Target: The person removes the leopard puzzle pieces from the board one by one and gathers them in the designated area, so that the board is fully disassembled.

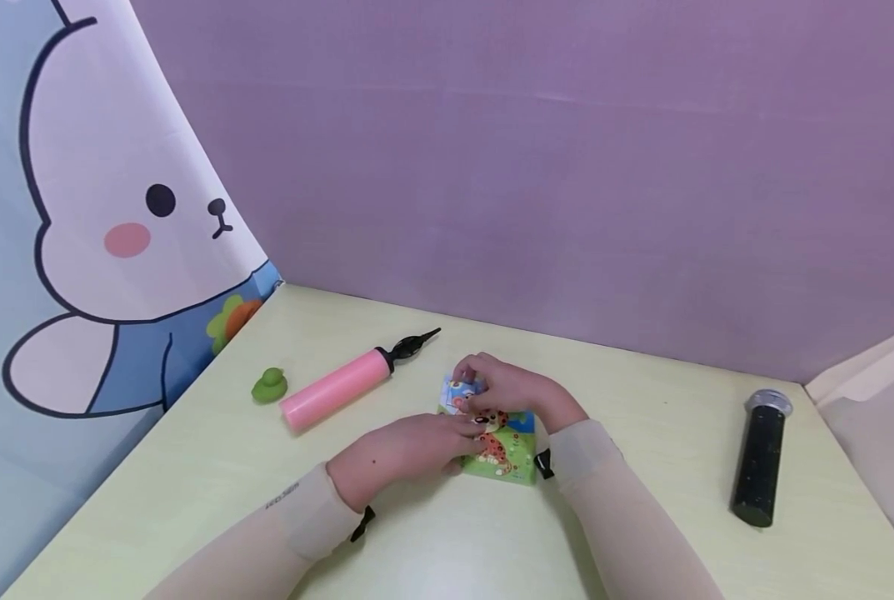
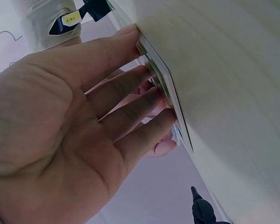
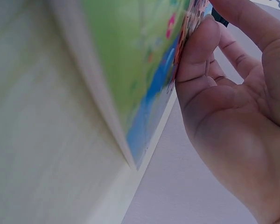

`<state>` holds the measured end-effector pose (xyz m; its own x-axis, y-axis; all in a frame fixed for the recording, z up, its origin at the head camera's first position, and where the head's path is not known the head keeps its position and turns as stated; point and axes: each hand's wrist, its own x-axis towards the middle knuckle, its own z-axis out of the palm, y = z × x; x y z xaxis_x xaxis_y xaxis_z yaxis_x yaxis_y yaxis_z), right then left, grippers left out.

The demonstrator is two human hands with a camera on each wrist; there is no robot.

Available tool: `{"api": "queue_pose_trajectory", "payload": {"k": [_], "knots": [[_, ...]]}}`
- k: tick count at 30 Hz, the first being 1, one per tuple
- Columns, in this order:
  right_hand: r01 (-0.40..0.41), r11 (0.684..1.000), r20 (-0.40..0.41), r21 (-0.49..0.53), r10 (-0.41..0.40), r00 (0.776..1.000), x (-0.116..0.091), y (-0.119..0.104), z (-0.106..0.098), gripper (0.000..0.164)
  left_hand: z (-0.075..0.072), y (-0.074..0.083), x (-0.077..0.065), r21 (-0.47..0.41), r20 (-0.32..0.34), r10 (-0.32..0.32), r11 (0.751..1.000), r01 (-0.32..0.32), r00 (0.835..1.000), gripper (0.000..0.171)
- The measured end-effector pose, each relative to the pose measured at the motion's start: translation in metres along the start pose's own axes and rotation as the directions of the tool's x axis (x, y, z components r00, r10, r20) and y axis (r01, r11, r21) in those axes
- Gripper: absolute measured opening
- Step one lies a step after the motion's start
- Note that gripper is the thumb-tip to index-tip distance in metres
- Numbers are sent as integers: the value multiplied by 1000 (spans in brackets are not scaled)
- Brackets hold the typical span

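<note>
A small flat picture board (image 1: pixel 517 467), printed with a spotted leopard on green grass and blue sky, lies on the table between the two hands. My left hand (image 1: pixel 424 446) comes from the left with fairly straight fingers resting on the board's left part; in the left wrist view the thumb and fingertips (image 2: pixel 165 116) touch along its edge. Over the far left corner, my right hand (image 1: pixel 506 385) pinches with bent fingers and thumb. In the right wrist view the thumb presses against the printed face (image 3: pixel 126 60). The hands hide much of the board's left half.
A pink balloon pump (image 1: pixel 337 389) with a black nozzle lies at the back left. Beside it sits a green toy duck (image 1: pixel 270 386). A black microphone-like cylinder (image 1: pixel 759 467) with a silver head lies far right. A purple wall (image 1: pixel 536 183) borders the table's back.
</note>
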<state>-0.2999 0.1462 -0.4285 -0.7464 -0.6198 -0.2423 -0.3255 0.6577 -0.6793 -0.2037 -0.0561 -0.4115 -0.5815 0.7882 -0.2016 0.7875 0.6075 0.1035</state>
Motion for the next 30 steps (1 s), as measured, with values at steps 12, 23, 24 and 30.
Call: {"api": "queue_pose_trajectory", "payload": {"k": [12, 23, 24, 30], "knots": [[14, 1000, -7, 27, -14, 1000, 0, 1, 0, 37, -1, 1, 0, -2, 5, 0, 1000, 0, 1000, 48], [12, 1000, -12, 10, -11, 1000, -2, -1, 0, 37, 1, 2, 1, 37, -2, 10, 999, -10, 1000, 47], [12, 1000, -14, 11, -12, 1000, -2, 0, 0, 37, 1, 3, 1, 42, -4, 11, 999, -10, 1000, 46], [0, 999, -47, 54, 2, 999, 0, 3, 0, 30, 1, 4, 0, 85, -15, 13, 996, -11, 1000, 46]]}}
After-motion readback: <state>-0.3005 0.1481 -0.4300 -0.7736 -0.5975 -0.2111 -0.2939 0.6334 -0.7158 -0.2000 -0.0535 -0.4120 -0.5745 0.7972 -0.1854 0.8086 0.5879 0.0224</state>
